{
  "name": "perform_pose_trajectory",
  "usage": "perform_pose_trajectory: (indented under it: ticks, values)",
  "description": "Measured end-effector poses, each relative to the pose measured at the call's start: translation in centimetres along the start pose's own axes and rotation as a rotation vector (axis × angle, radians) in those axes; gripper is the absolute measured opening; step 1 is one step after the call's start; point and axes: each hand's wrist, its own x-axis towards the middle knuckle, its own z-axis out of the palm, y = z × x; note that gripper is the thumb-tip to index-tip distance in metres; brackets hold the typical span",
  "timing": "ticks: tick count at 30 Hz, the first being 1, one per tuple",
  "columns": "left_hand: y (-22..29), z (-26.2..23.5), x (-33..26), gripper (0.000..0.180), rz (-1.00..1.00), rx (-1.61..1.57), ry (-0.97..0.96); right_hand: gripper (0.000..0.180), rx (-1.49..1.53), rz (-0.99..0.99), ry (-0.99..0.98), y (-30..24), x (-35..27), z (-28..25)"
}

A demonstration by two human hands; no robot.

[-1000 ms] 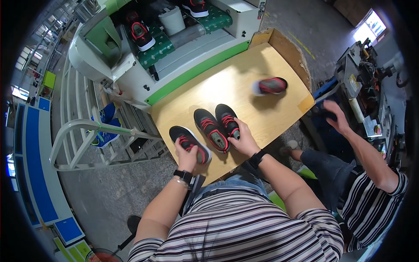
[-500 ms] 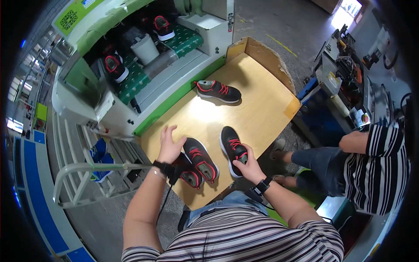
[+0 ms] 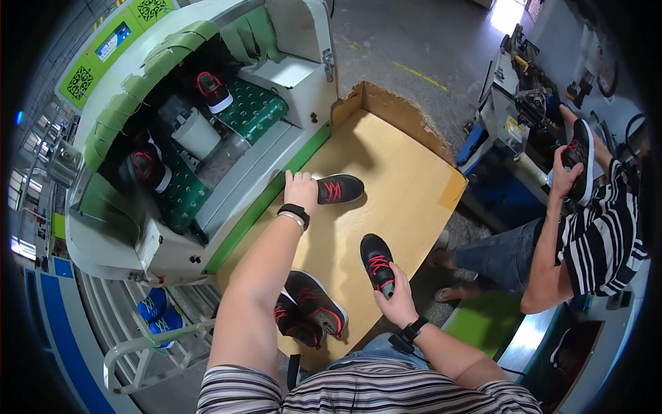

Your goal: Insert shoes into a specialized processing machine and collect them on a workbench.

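Note:
My left hand (image 3: 301,190) reaches forward and closes round the heel end of a dark sneaker (image 3: 340,189) with red laces, near the green-edged side of the board; the fingers hide that end. My right hand (image 3: 398,303) grips the heel opening of another dark sneaker (image 3: 376,259), its toe pointing away from me. Between my forearms, two more sneakers lie side by side at the near edge: one (image 3: 316,302) shows its red-trimmed opening, and the other (image 3: 293,321) is partly covered by it.
A wooden board (image 3: 407,159) with a cardboard rim (image 3: 407,117) adjoins a machine with a green perforated conveyor (image 3: 255,110) carrying red-trimmed shoes. Blue shoes (image 3: 158,314) sit on a metal rack at left. At right, a co-worker in stripes handles a dark shoe (image 3: 581,162).
My left hand has gone from beside the near pair to the far sneaker and closed on its heel. My right hand still holds its sneaker. The co-worker's raised shoe has come into view.

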Motion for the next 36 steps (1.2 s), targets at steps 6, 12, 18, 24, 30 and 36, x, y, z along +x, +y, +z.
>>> perform_pose_trajectory:
  ticks: [6,12,18,24,30,36]
  values:
    - [-1.7,6.9,-5.1,0.072,-0.187,-1.213,0.103,0.079,0.053,-0.021,-0.078,-0.1,1.0,-0.5]
    - [-1.1,2.1,-11.8,0.056,-0.418,-2.204,-0.417,0.079,0.568,0.112,-0.081,-4.4,9.2,-0.7]
    - [-8.7,-9.5,-20.2,0.053,-0.427,-1.985,0.447,0.069,0.436,-0.549,-0.057,-21.6,23.0,-0.6]
    - [-21.5,-5.1,-15.9,0.064,-0.826,-1.341,0.795,0.070,0.018,-0.535,0.040,-33.6,34.9,8.8]
    - [-21.0,-5.7,-16.4,0.089,-0.790,-1.303,0.900,0.060,0.312,-0.883,0.385,-31.3,31.6,10.0]
    - [-8.8,0.3,-25.4,0.069,-0.448,-1.293,0.757,0.065,-0.300,-0.660,-0.442,-4.4,13.3,5.8]
